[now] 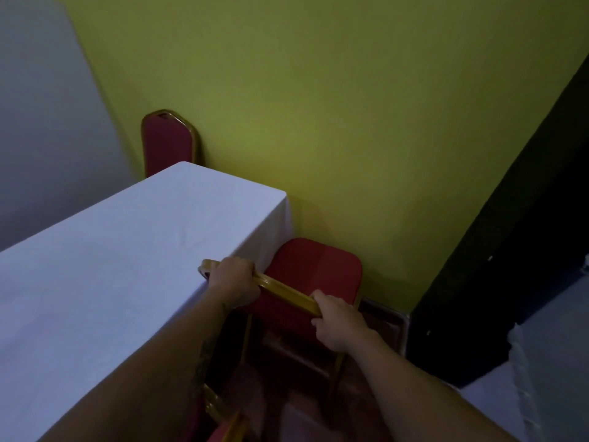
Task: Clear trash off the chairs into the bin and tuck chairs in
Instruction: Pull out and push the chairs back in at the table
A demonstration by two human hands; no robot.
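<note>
Trash is not visible anywhere in this view: the red seat (314, 269) of the banquet chair (296, 309) in front of me is bare, and I see no bin either, so I judge the clearing part for this chair is finished or was not needed. What is left here is the tucking. The chair stands at the end of the worktop (105, 269), which is covered with a white cloth, and its seat is mostly outside, beside the hanging edge of the cloth and near the yellow-green wall (334, 122). It is not yet tucked in.

My left hand (234, 282) grips the gold top rail (287, 290) of the chair back, near its left corner, with fingers curled over it. My right hand (338, 323) grips the same rail at its right end, thumb on top. So the rail runs between my two hands and the seat lies just beyond them.

A second red chair (167, 143) stands at the far side of the worktop, against the wall, and it looks already close in. At the bottom edge a part of another gold frame (223, 413) shows; whether that chair is tucked I cannot tell.
</note>
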